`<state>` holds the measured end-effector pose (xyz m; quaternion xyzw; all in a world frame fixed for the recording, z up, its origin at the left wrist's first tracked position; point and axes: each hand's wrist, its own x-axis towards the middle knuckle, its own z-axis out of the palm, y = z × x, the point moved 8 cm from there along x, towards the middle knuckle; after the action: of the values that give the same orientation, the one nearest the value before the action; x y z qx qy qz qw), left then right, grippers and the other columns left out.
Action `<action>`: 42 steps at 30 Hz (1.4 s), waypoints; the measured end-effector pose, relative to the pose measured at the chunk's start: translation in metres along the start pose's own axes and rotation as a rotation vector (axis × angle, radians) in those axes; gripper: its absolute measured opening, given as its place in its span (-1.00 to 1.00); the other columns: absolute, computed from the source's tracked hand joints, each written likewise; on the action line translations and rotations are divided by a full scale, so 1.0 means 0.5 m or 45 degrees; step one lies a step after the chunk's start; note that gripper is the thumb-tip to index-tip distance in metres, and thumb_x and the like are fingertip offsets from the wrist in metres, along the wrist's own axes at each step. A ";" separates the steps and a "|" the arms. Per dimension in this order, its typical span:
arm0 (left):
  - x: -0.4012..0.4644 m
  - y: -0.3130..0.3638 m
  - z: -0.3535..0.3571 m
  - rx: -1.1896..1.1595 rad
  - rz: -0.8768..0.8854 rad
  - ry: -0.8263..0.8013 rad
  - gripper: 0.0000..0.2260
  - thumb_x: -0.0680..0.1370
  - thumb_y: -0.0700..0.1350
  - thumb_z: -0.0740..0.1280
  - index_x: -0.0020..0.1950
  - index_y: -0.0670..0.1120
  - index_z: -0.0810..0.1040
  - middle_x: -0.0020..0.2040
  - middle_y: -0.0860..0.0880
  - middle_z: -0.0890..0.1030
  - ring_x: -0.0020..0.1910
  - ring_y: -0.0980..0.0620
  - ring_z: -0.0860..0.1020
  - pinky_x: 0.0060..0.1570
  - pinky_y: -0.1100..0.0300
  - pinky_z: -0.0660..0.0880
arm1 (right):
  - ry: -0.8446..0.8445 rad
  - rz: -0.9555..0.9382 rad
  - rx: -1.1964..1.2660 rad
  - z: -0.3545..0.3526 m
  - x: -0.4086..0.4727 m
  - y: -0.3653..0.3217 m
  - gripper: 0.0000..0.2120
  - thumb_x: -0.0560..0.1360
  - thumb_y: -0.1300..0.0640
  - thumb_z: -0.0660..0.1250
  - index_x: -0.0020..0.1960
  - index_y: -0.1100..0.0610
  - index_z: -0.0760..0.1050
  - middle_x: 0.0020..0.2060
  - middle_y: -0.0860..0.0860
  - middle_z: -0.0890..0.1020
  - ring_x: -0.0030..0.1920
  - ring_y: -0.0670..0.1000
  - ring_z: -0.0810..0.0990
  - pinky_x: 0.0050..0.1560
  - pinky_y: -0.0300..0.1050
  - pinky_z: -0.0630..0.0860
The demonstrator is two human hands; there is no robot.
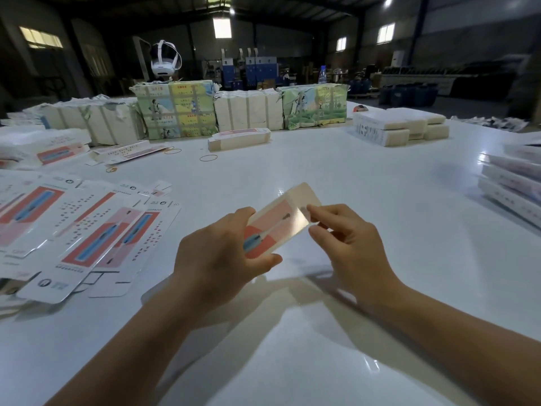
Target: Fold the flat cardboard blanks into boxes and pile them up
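I hold a long white and red cardboard box with a toothbrush print above the white table. My left hand grips its near end, thumb under and fingers over the top. My right hand pinches the far end near a raised end flap. Flat printed blanks lie fanned out on the table to the left. A pile of folded boxes sits at the right edge.
Wrapped bundles of blanks stand in a row at the back. A strapped stack of blanks, loose rubber bands and more white stacks lie on the far table. A headset rests behind the bundles.
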<state>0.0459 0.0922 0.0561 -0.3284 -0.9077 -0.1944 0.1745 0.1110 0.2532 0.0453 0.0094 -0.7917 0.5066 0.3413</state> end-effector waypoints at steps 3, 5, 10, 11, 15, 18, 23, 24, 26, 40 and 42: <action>-0.003 0.013 0.004 0.006 0.031 0.000 -0.47 0.39 0.29 0.35 0.26 0.08 0.37 0.17 0.08 0.55 -0.08 -0.02 0.58 -0.10 0.08 0.57 | -0.039 -0.052 -0.011 0.007 -0.005 -0.011 -0.65 0.50 0.28 0.34 -0.06 -0.21 0.59 -0.15 -0.25 0.62 -0.17 -0.23 0.56 -0.18 -0.45 0.39; -0.006 0.020 0.004 0.011 0.064 0.008 -0.44 0.39 0.28 0.36 0.30 0.07 0.36 0.18 0.07 0.55 -0.08 -0.01 0.58 -0.10 0.10 0.58 | -0.023 -0.048 -0.010 0.003 -0.004 -0.008 -0.66 0.48 0.27 0.36 -0.06 -0.21 0.58 -0.22 -0.25 0.63 -0.20 -0.20 0.58 -0.18 -0.41 0.42; -0.006 0.037 0.000 0.128 0.142 0.042 -0.36 0.38 0.28 0.36 0.36 0.00 0.36 0.17 0.02 0.58 -0.07 -0.05 0.59 -0.09 0.05 0.57 | -0.092 0.097 0.054 0.010 0.000 0.020 -0.43 0.52 0.20 0.34 0.38 -0.20 0.18 -0.27 -0.09 0.52 -0.23 -0.16 0.52 -0.17 -0.33 0.49; -0.006 0.041 0.001 0.145 0.152 0.047 -0.35 0.38 0.27 0.38 0.36 -0.03 0.38 0.15 -0.01 0.59 -0.08 -0.08 0.60 -0.10 0.03 0.58 | -0.097 0.085 0.014 0.011 0.000 0.018 -0.46 0.53 0.20 0.33 0.39 -0.16 0.24 -0.25 -0.12 0.51 -0.22 -0.19 0.51 -0.18 -0.35 0.47; -0.013 0.047 -0.002 0.145 0.182 0.065 -0.35 0.33 0.20 0.47 0.30 -0.13 0.47 0.07 -0.10 0.64 -0.18 -0.14 0.62 -0.20 0.00 0.60 | -0.105 0.051 0.010 0.009 0.001 0.008 -0.71 0.50 0.27 0.31 0.05 -0.10 0.52 -0.17 -0.16 0.61 -0.20 -0.14 0.55 -0.19 -0.28 0.48; -0.016 0.052 -0.003 0.153 0.209 0.077 -0.36 0.29 0.15 0.52 0.23 -0.19 0.52 0.01 -0.15 0.66 -0.28 -0.16 0.63 -0.31 0.02 0.60 | -0.139 0.024 0.010 0.016 -0.001 0.002 -0.64 0.52 0.28 0.27 -0.03 -0.22 0.51 -0.15 -0.21 0.59 -0.15 -0.14 0.56 -0.17 -0.24 0.49; -0.017 0.064 -0.005 0.158 0.237 0.116 -0.39 0.23 0.09 0.58 0.13 -0.24 0.56 -0.11 -0.17 0.66 -0.38 -0.16 0.62 -0.41 0.01 0.60 | -0.138 0.055 0.038 0.015 -0.002 0.004 -0.61 0.52 0.30 0.24 -0.05 -0.23 0.52 -0.14 -0.05 0.56 -0.16 -0.07 0.51 -0.10 -0.04 0.51; -0.016 0.065 -0.005 0.159 0.240 0.122 -0.39 0.23 0.09 0.58 0.12 -0.24 0.56 -0.12 -0.17 0.66 -0.39 -0.16 0.61 -0.41 0.00 0.60 | -0.145 0.059 0.038 0.016 -0.001 0.005 -0.61 0.52 0.30 0.24 -0.05 -0.23 0.52 -0.13 -0.04 0.55 -0.16 -0.07 0.50 -0.10 -0.05 0.50; -0.016 0.064 -0.005 0.166 0.235 0.132 -0.40 0.24 0.08 0.58 0.12 -0.23 0.56 -0.12 -0.17 0.66 -0.39 -0.16 0.61 -0.41 0.00 0.60 | -0.164 0.040 -0.027 0.018 0.000 0.004 -0.66 0.52 0.27 0.25 -0.01 -0.20 0.55 -0.12 -0.04 0.53 -0.16 -0.11 0.49 -0.11 -0.21 0.44; -0.013 0.057 0.004 0.121 0.198 0.097 -0.36 0.41 0.23 0.37 0.37 -0.05 0.35 0.13 -0.02 0.57 -0.05 -0.06 0.58 -0.10 0.07 0.57 | -0.281 0.479 0.583 0.025 0.011 0.057 -0.79 0.39 0.42 0.37 -0.02 0.21 0.58 -0.17 0.10 0.68 -0.11 0.09 0.68 -0.12 -0.14 0.60; -0.010 0.064 0.010 0.212 0.213 0.086 -0.37 0.34 0.19 0.47 0.28 -0.13 0.47 -0.02 -0.07 0.62 -0.19 -0.09 0.60 -0.28 0.06 0.58 | -0.206 0.175 0.077 0.013 0.006 0.023 -0.83 0.48 0.33 0.31 -0.16 0.08 0.55 -0.32 0.00 0.63 -0.28 -0.10 0.60 -0.23 -0.30 0.52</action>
<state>0.0699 0.1147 0.0574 -0.3806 -0.8837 -0.1140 0.2474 0.1011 0.2548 0.0362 0.0062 -0.7999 0.5499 0.2402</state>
